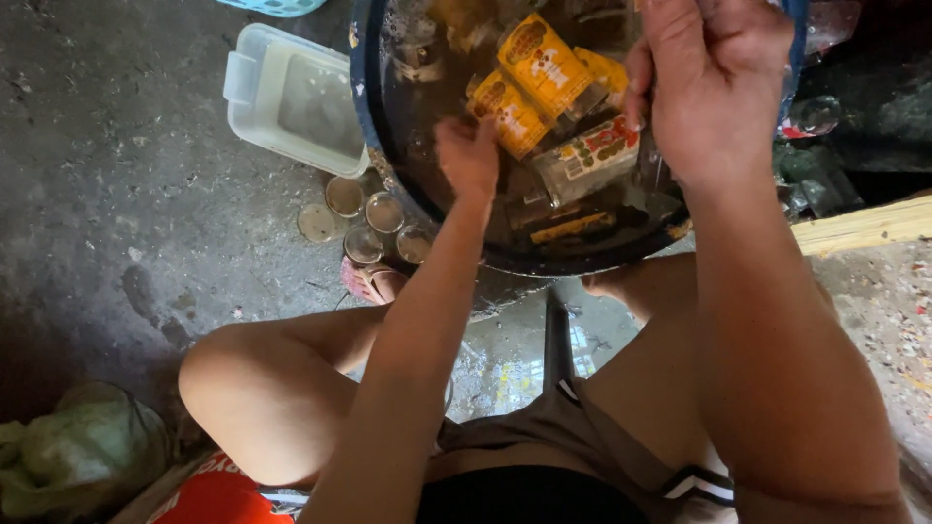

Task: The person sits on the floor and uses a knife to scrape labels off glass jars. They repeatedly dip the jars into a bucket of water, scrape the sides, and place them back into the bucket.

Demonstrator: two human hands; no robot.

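Note:
A large dark basin [374, 146] full of water stands on the wet floor in front of my knees. Several yellow-labelled glass jars [544, 63] float or lie in the water, along with a jar with a white and red label [592, 155]. My left hand [468, 155] reaches into the basin with bent fingers beside a yellow-labelled jar [510, 112]; whether it grips the jar cannot be told. My right hand [714, 82] is raised over the basin's right side with its fingers curled, seen from the back, so whatever it holds is hidden.
A clear plastic container [291, 97] lies left of the basin. Several round metal lids [364, 218] sit on the concrete by the basin's edge. A wooden plank [864, 225] lies at the right. A green cloth bundle [78, 456] is at the lower left.

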